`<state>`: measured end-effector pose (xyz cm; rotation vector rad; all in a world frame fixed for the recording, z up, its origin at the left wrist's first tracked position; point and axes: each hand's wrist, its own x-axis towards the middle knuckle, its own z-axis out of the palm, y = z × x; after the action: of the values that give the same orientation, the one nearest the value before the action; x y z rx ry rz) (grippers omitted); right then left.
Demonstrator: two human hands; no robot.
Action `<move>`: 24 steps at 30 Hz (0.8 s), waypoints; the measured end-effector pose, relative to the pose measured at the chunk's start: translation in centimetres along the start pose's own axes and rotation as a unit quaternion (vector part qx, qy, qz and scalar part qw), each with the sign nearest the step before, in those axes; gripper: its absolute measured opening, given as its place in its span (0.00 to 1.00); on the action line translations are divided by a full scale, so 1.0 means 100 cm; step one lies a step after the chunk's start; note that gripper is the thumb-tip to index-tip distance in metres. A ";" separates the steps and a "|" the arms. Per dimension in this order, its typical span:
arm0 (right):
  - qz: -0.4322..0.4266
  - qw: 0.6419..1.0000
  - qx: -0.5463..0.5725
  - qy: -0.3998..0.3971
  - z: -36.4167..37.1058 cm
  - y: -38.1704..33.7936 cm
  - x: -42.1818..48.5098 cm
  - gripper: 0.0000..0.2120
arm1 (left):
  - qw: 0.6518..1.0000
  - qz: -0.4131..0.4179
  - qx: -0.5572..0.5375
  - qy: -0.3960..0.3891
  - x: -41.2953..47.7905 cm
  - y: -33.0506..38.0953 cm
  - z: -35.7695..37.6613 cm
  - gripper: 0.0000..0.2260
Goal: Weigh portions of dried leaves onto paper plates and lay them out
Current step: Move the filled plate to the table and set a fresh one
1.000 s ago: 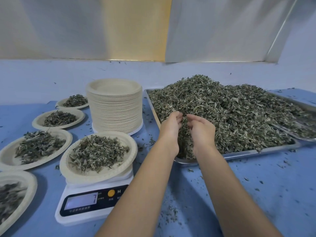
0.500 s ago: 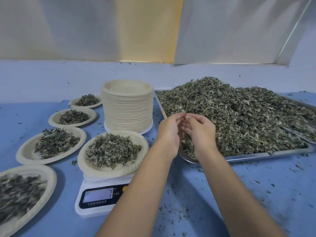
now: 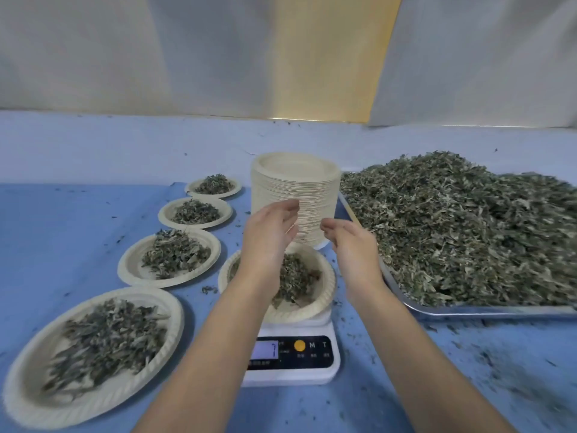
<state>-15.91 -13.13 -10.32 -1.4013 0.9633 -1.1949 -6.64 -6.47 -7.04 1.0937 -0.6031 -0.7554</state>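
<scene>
a: how will the dried leaves (image 3: 296,276) handle?
b: light, brittle, easily scattered; the paper plate (image 3: 326,289) on the scale (image 3: 290,370) is judged thin and bendable, best taken at opposite rims.
a: and the fingers?
b: the left hand (image 3: 268,235) and right hand (image 3: 351,245) are held above that plate, fingers loosely spread, nothing gripped.
a: what is unclear?
b: the display is blurred; part of the plate is hidden by the left forearm.

The left forearm (image 3: 215,342) and right forearm (image 3: 415,339) reach forward, converging; the left hand (image 3: 268,237) is lifted, palm inward, fingers loosely curved; the right hand (image 3: 351,245) faces it, slightly lower, fingers relaxed; the hands do not touch.
</scene>
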 end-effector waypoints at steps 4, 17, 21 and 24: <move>0.011 1.000 -0.018 0.012 0.004 0.005 0.000 0.14 | 0.992 0.071 0.093 0.055 0.006 0.007 -0.037 0.14; 0.011 0.999 -0.041 -0.022 0.009 0.014 -0.006 0.15 | 0.968 0.020 0.225 0.113 0.024 -0.012 -0.075 0.15; 0.007 0.998 -0.048 -0.026 0.011 0.014 -0.007 0.16 | 0.973 -0.007 0.213 0.092 0.023 -0.016 -0.074 0.15; 0.005 0.998 -0.052 -0.018 0.012 0.013 -0.008 0.16 | 0.975 -0.017 0.197 0.097 0.023 -0.018 -0.073 0.14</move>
<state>-14.87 -12.33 -11.77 -1.4940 1.0189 -1.1217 -0.10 -4.72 -11.09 1.5274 -0.5822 -0.5605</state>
